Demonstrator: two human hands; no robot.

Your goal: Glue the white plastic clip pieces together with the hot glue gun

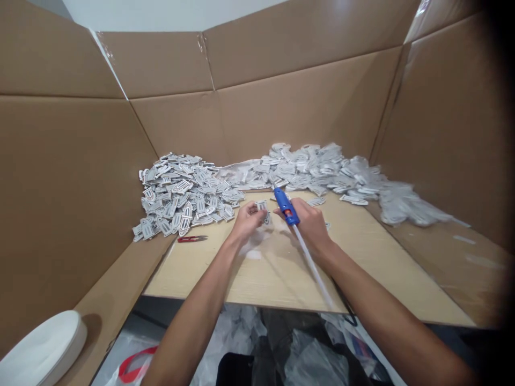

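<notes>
In my left hand a small grey-and-white flat piece is pinched between thumb and fingers. My right hand is wrapped round a blue hot glue gun, its nozzle tilted up and away to the left. A long whitish glue stick trails from the back of the gun toward the board's front edge. The two hands are apart, with the gun's tip a little beyond the held piece. A few more flat pieces lie just past my right hand.
A heap of grey-and-white flat pieces rises at the left, with red thread snips before it. Bagged pieces line the back, and clear plastic bags lie right. Cardboard walls enclose the wooden board. A white round object stands front left.
</notes>
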